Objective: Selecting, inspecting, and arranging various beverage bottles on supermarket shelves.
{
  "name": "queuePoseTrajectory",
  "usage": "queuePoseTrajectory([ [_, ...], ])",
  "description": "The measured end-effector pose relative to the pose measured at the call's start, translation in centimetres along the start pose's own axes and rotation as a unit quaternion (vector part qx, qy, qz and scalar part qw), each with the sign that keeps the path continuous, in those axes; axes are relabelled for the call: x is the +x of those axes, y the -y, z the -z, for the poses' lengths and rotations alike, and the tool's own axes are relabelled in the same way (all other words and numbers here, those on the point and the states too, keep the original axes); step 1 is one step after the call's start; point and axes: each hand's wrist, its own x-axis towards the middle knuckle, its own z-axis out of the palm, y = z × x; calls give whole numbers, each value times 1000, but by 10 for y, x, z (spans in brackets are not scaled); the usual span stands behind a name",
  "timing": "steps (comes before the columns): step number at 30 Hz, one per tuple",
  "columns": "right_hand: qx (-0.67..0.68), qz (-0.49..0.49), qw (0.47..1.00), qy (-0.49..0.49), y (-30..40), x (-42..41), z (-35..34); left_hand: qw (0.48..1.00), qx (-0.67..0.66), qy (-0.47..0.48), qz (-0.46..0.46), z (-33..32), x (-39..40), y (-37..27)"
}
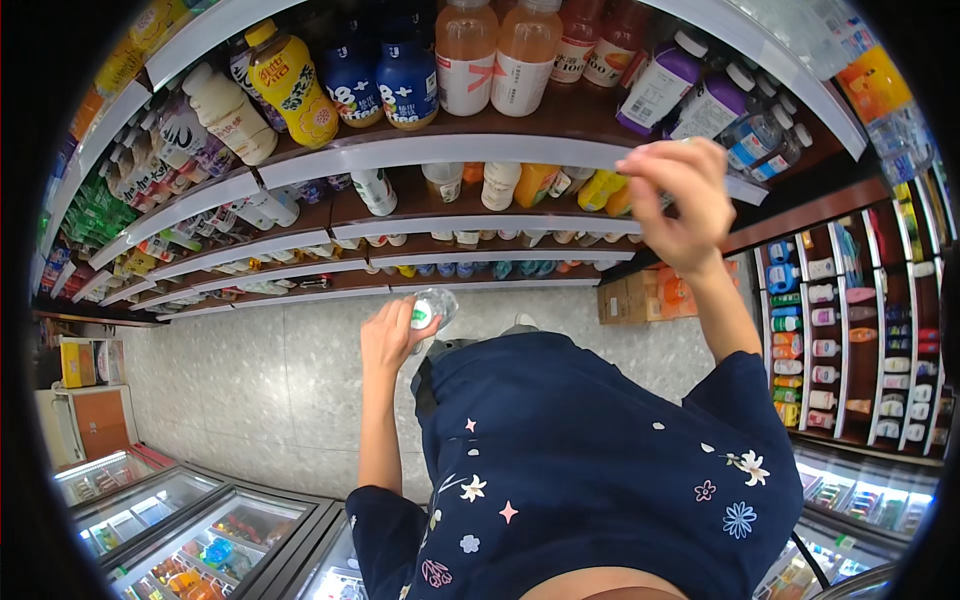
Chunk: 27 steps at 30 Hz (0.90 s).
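Observation:
My left hand [390, 334] is low on the left and grips a clear plastic bottle [444, 306] with a white and green patch near the fingers. My right hand [681, 206] is raised in front of the drink shelf's pale edge strip [480, 152]. Its fingers are bent with a gap to the thumb, and nothing shows between them. Nearest above it stand purple-labelled bottles [660, 81] with white caps. Clear water bottles [756, 139] are just right of that hand. Further left on the shelf are pink drink bottles [466, 56], blue bottles [407, 86] and a yellow bottle [294, 86].
Lower tiers carry more drinks, including a white bottle [500, 185]. Cardboard boxes [636, 300] sit on the speckled floor [247, 375] by the shelf's end. Another rack [840, 330] of bottles rises at right. Glass-topped freezers [210, 540] lie behind me.

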Motion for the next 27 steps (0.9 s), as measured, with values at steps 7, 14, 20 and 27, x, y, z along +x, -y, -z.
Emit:
queuePoseTrajectory([
  [7, 224, 76, 970, -48, 122, 47, 66, 993, -70, -35, -93, 34, 63, -26],
  [14, 241, 145, 958, -48, 144, 34, 111, 975, -125, -41, -177, 58, 80, -48],
  [20, 214, 147, 950, -173, 155, 2, 127, 962, -151, -4, -227, 50, 81, -48],
  [27, 184, 118, 925, -310, 175, -46, 141, 962, -119, -5, -246, 54, 84, -54],
])
